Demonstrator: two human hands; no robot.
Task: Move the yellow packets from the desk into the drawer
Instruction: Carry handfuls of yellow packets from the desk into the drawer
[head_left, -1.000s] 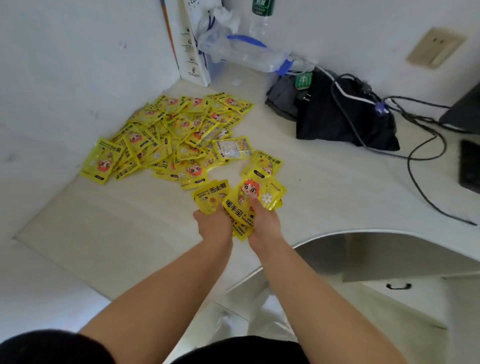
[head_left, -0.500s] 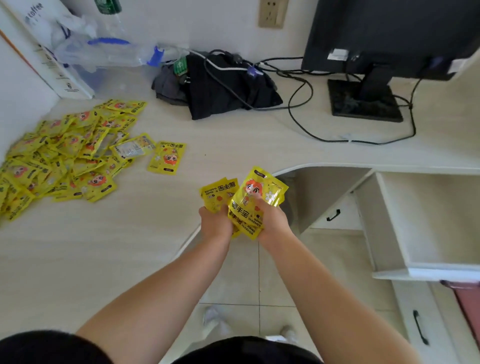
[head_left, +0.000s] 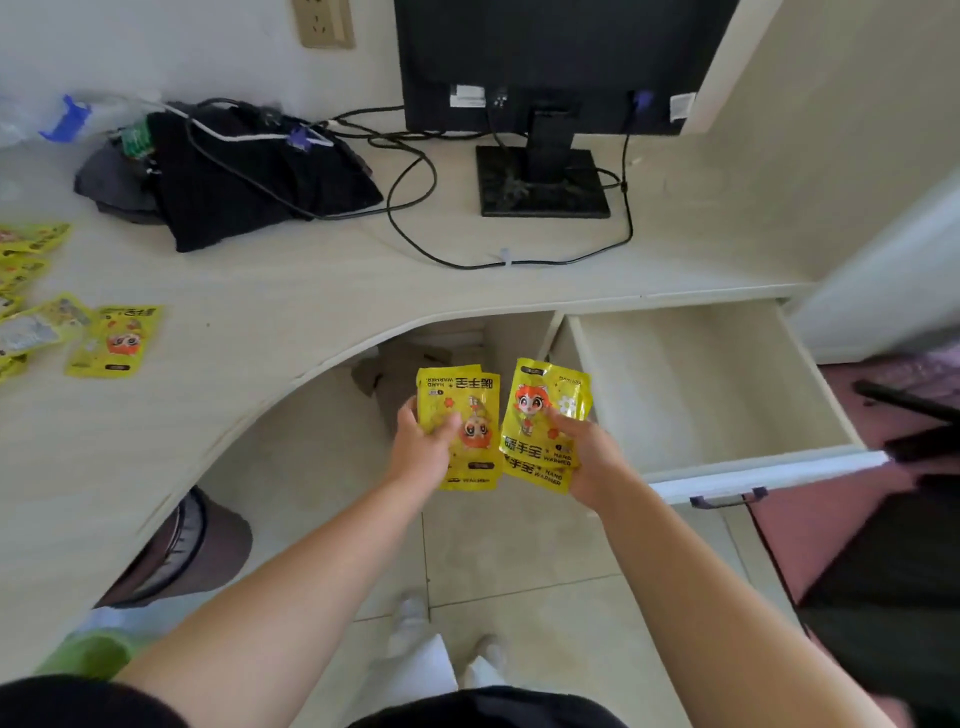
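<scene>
Holding yellow packets (head_left: 467, 410) in left grip (head_left: 422, 451), second stack (head_left: 540, 415) in right grip (head_left: 592, 462), over floor (head_left: 519, 551) at 8 o'clock of open drawer (head_left: 701, 384). At 9 o'clock on worktop (head_left: 260, 312), loose packets (head_left: 114, 340).

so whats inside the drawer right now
The open drawer shows only its bare pale bottom. Its near left corner is covered by the packets in the right hand.

The yellow packets (head_left: 540, 415) are glossy, crinkled plastic film. The bench (head_left: 311, 291) and drawer (head_left: 691, 384) show pale matt wood-grain laminate; the drawer handle (head_left: 727, 500) looks like dark metal. Floor tiles (head_left: 519, 551) shine smooth. The black cloth (head_left: 270, 192) is soft and matt.
</scene>
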